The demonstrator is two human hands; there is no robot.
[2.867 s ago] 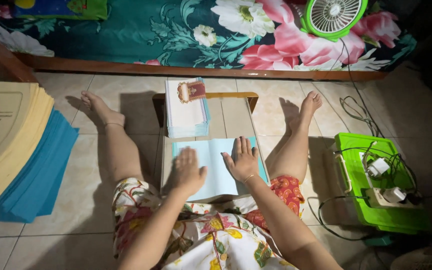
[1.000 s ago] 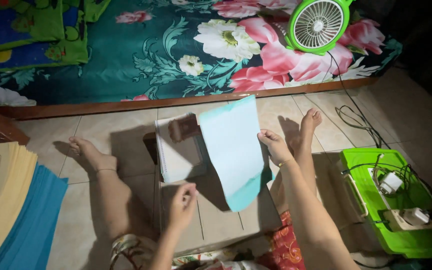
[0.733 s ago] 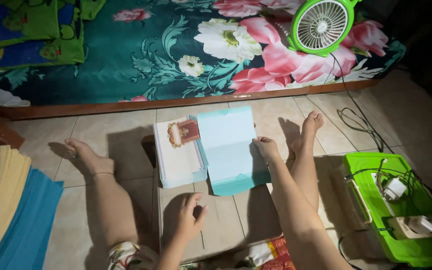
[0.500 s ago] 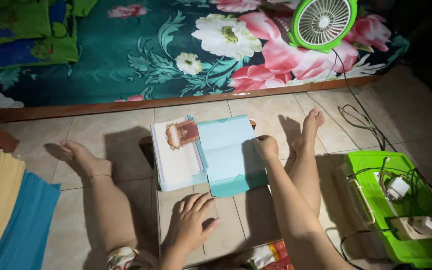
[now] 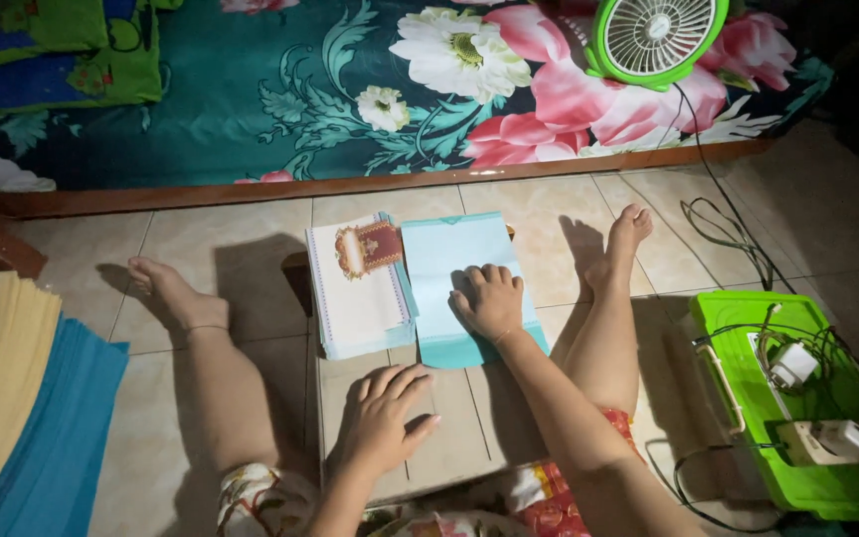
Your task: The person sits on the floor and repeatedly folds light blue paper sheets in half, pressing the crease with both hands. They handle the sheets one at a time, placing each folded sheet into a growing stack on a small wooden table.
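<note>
Bedding [image 5: 280, 109] in dark teal with large pink and white flowers fills the far side of the scene, above a wooden bed edge. Tiled floor [image 5: 251, 214] lies nearer, with one low wooden tabletop [image 5: 449, 438] between the person's spread legs. One stack of cream and blue sheets [image 5: 22, 398] sits at near left. One green plastic box [image 5: 797, 398] with a white adapter and cables stands at near right. One green fan [image 5: 656, 38] rests at far right, on the bedding.

One light blue paper envelope [image 5: 454, 273], flat and rectangular with a darker teal band along its near edge, lies on the tabletop's far part, just right of one pile of white cards [image 5: 355, 288] with a red and gold emblem on top.

Right hand [image 5: 489, 298]: palm down, fingers together, pressed flat on the envelope, pinching nothing. Left hand [image 5: 380, 418]: fingers spread, flat on bare tabletop near the pile, empty.
</note>
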